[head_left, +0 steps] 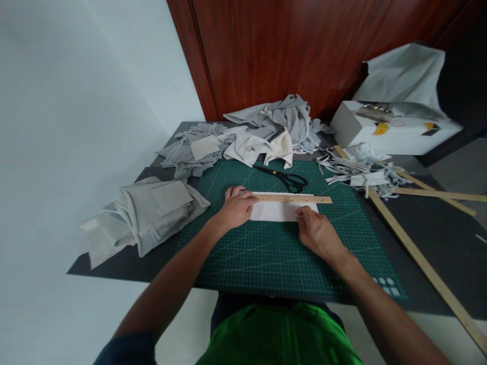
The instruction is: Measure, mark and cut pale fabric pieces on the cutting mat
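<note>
A white piece of fabric [276, 211] lies flat on the green cutting mat [251, 258]. Along its upper edge runs a wooden ruler [300, 199], its right end reaching past the fabric. My left hand [239, 207] lies spread over the left end of the ruler and fabric, pressing down and hiding that end. My right hand [314, 229] rests at the fabric's lower right, below the ruler, with fingers pinched. A small, thin, pale thing shows at its fingertips, too small to name. Just beyond the ruler sit black-handled scissors [285, 177], touched by neither hand.
Folded grey fabric [152, 223] is stacked at the left. Crumpled cloth pieces [281, 119] cover the table's back. On the right are fabric strips [365, 170], long wooden sticks [418, 253] and a white box [353, 126] with cloth over it. A wall borders the left side.
</note>
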Demonstrator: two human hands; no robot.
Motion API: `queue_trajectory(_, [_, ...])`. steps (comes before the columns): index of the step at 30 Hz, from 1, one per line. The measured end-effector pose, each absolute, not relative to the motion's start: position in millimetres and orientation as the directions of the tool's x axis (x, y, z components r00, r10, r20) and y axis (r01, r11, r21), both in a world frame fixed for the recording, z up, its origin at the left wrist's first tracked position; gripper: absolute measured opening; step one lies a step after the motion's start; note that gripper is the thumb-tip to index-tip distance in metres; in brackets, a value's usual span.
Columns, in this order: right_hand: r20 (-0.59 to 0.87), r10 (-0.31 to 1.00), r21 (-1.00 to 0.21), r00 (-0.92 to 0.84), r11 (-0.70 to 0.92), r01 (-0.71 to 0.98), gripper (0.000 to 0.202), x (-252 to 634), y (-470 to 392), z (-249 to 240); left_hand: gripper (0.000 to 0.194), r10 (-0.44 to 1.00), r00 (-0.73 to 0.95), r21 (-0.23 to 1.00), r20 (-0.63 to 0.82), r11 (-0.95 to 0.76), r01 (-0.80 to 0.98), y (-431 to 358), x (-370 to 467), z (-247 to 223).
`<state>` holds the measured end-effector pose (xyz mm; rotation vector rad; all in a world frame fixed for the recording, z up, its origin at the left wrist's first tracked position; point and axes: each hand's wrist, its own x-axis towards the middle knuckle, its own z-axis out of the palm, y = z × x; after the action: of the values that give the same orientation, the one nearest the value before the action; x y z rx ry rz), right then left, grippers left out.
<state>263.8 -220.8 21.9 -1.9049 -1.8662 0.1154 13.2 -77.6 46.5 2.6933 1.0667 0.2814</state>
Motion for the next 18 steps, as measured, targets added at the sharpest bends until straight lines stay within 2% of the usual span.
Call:
queue_trajectory(4, [0.251, 0.956, -0.489, 0.152, -0.011, 0.872, 0.013, 255.4, -211.5, 30.4, 0.058, 0.64, 0.767, 0.315, 0.035, -0.736, 0.6, -52.5, 12.4, 49.6])
queue_trajectory(9, [0.329, 0.926, -0.584, 0.186, 0.045, 0.81, 0.015, 226.7, -193.0, 37.6, 0.045, 0.592, 0.803, 0.338, 0.062, -0.77, 0.542, -35.9, 13.2, 40.6])
queue_trajectory(14, [0.364, 0.913, -0.596, 0.181, 0.079, 0.799, 0.018, 197.9, -168.3, 30.8, 0.041, 0.54, 0.831, 0.256, 0.137, -0.829, 0.496, -43.3, 10.7, 38.6])
queue_trajectory(18, [0.382, 0.906, -0.588, 0.18, 0.087, 0.804, 0.02, 186.8, -154.6, 20.5, 0.04, 0.51, 0.851, 0.213, 0.124, -0.852, 0.479, -56.9, 11.6, 42.9])
